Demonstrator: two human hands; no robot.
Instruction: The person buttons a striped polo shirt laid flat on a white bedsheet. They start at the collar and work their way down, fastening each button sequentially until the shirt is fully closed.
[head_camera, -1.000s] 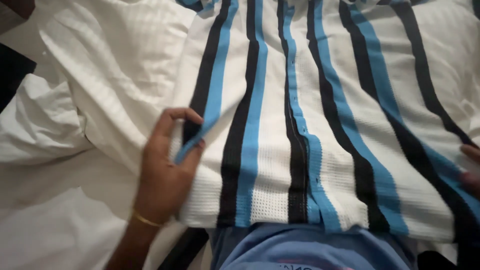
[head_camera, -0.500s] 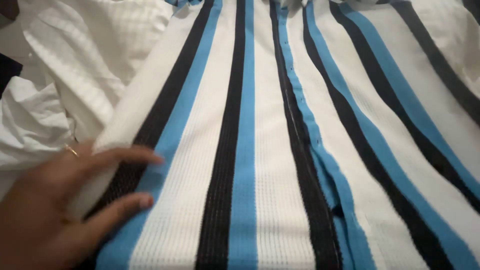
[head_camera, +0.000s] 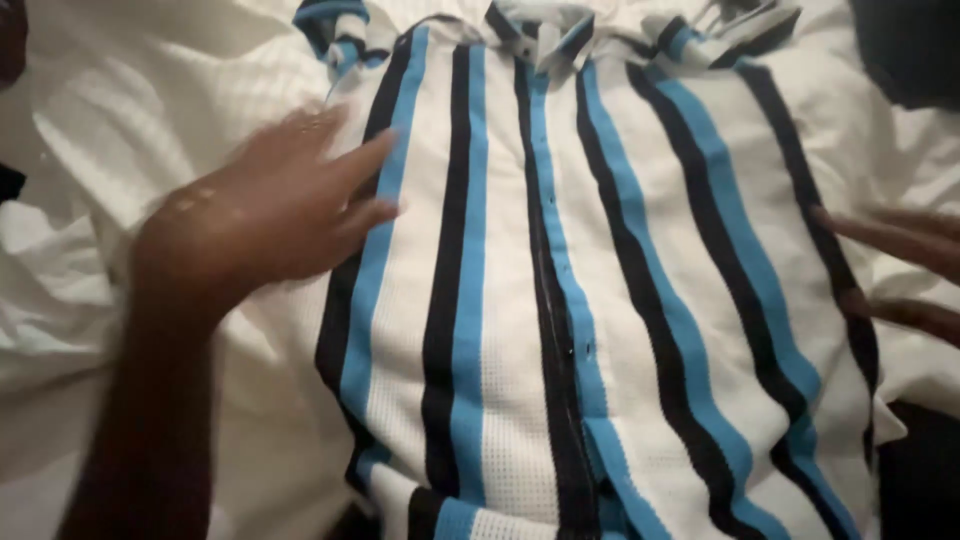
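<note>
A buttoned shirt (head_camera: 520, 300) with white, black and blue vertical stripes lies flat, front up, collar at the top. My left hand (head_camera: 270, 215) rests flat on its left edge, fingers spread and pointing right, blurred by motion; a thin bracelet sits at the wrist. My right hand (head_camera: 900, 265) comes in from the right edge; only its fingers show, stretched out and touching the shirt's right side near a black stripe. Neither hand holds anything.
Crumpled white bedding (head_camera: 90, 300) surrounds the shirt on the left and right. Dark patches show at the top right corner (head_camera: 905, 50) and the bottom right (head_camera: 920, 480).
The view has pulled back, so the collar and the whole shirt front show. My left hand has slid up along the shirt's left edge. My right fingers have come back into view.
</note>
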